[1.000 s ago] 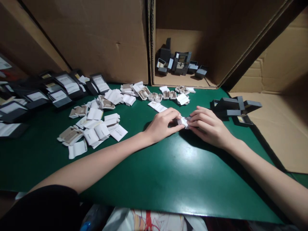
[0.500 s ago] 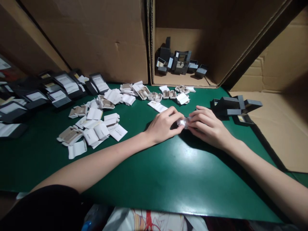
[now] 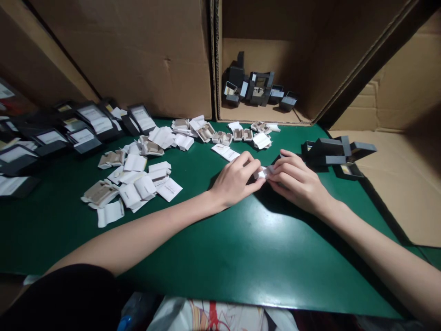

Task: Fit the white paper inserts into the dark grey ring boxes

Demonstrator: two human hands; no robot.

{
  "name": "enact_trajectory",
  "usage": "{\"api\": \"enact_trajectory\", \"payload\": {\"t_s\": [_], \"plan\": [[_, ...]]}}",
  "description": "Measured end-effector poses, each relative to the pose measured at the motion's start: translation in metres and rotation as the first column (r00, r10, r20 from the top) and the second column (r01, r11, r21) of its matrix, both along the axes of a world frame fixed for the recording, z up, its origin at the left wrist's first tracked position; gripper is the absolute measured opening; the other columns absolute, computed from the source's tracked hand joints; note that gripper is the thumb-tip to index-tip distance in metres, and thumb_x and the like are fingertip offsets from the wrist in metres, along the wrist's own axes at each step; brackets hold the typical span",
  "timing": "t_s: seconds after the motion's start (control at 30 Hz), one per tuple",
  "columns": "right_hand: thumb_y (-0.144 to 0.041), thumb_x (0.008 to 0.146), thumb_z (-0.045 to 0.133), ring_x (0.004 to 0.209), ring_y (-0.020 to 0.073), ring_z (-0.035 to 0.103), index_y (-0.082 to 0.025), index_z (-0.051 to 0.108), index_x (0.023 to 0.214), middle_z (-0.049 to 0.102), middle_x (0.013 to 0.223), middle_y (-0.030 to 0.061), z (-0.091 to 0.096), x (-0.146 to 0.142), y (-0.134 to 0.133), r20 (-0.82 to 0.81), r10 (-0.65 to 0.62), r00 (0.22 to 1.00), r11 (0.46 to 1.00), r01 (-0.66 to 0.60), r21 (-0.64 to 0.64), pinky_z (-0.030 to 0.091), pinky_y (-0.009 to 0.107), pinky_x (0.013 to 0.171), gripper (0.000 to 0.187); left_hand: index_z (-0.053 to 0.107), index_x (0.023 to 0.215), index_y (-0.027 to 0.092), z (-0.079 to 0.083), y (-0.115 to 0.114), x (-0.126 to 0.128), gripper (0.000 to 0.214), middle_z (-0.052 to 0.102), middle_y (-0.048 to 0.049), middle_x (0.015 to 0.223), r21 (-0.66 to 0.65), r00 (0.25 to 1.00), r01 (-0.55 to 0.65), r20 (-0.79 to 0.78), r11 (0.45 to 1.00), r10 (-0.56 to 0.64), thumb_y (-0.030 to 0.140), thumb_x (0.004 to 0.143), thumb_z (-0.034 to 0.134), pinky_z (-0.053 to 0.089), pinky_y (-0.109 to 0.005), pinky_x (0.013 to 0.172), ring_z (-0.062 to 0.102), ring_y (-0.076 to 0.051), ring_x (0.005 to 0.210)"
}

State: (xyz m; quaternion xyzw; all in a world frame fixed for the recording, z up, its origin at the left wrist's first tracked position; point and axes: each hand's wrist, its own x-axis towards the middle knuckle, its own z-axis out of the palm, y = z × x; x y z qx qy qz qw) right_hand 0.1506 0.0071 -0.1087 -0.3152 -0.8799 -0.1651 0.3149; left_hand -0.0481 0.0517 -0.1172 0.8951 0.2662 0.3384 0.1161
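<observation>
Both hands (image 3: pixel 234 181) pinch white card (image 3: pixel 260 174), green tabletop (image 3: pixel 241 257) stretching to the near edge (image 3: pixel 241 300).

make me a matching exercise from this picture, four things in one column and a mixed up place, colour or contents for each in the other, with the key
1. small white piece
2. tabletop
3. open carton at the back
4. left sleeve

A. black
B. has dark boxes inside
C. between the fingers of the left hand and right hand
D. green

Pairs: 1-C, 2-D, 3-B, 4-A
</observation>
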Motion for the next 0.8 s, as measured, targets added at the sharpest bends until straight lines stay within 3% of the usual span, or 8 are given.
{"api": "enact_trajectory", "payload": {"t_s": [0.17,0.4,0.57,0.8], "plan": [[-0.009,0.085,0.057,0.086,0.0167,0.060,-0.019,0.056,0.082,0.064,0.084,0.0047,0.005,0.001,-0.001,0.004,0.007,1.000,1.000,-0.007,0.003,0.048,0.051,0.099,0.010,0.054,0.091,0.015,-0.002,0.001,-0.001,0.010,0.053,-0.0035,0.090,-0.024,0.999,0.022,0.025,0.999,-0.021,0.023,0.087,0.057,0.045,-0.024,0.069,0.054,-0.014,0.079],[-0.010,0.087,0.055,0.095,0.0178,0.060,-0.019,0.058,0.092,0.066,0.089,0.0053,0.010,0.011,-0.001,0.103,0.063,0.993,0.990,-0.049,-0.133,0.041,0.052,0.105,0.010,0.054,0.090,0.015,-0.003,0.002,-0.001,0.009,0.054,-0.0040,0.092,-0.045,0.999,0.039,0.039,0.998,-0.037,0.023,0.087,0.057,0.047,-0.025,0.069,0.055,-0.014,0.079],[-0.010,0.085,0.056,0.097,0.0181,0.059,-0.018,0.058,0.091,0.066,0.089,0.0057,0.006,0.014,0.000,0.089,0.061,0.994,0.991,-0.049,-0.124,0.041,0.052,0.106,0.010,0.051,0.080,0.016,-0.001,0.001,-0.002,0.012,0.057,-0.0041,0.089,-0.053,0.997,0.051,0.066,0.997,-0.048,0.023,0.087,0.058,0.048,-0.027,0.073,0.060,-0.018,0.089],[-0.010,0.083,0.059,0.093,0.0182,0.060,-0.018,0.059,0.091,0.066,0.088,0.0062,-0.001,0.018,0.004,0.028,0.057,0.998,0.995,-0.055,-0.088,0.044,0.052,0.103,0.011,0.057,0.079,0.015,-0.004,-0.002,-0.002,0.012,0.063,-0.0093,0.108,0.018,0.995,0.057,0.076,0.998,-0.059,0.021,0.090,0.056,0.051,-0.033,0.087,0.063,-0.021,0.103]]}}
